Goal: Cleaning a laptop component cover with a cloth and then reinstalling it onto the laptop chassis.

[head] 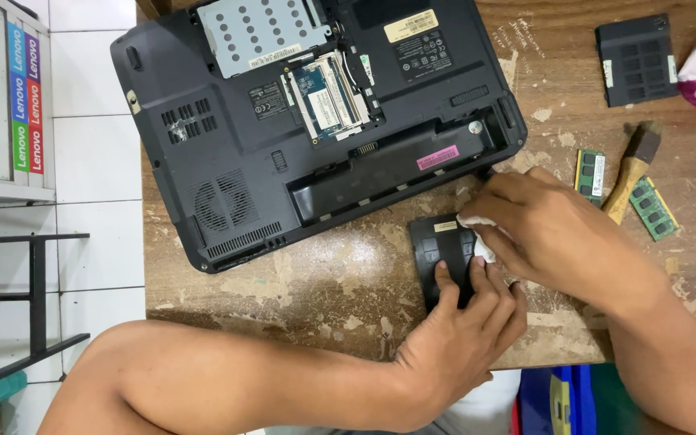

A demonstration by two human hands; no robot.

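Laptop on table; small cover before it; brush, memory sticks right.

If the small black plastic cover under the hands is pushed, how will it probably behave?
The black cover panel looks thin and flat, so probably light and slightly flexible. The left hand pins it, suggesting it slides easily on the worn wooden table. It cannot roll.

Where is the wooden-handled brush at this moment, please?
In the head view, the wooden-handled brush lies on the worn wooden table, right of the right hand, between two green memory modules.

Both hands hide much of the black cover (labels unreadable).
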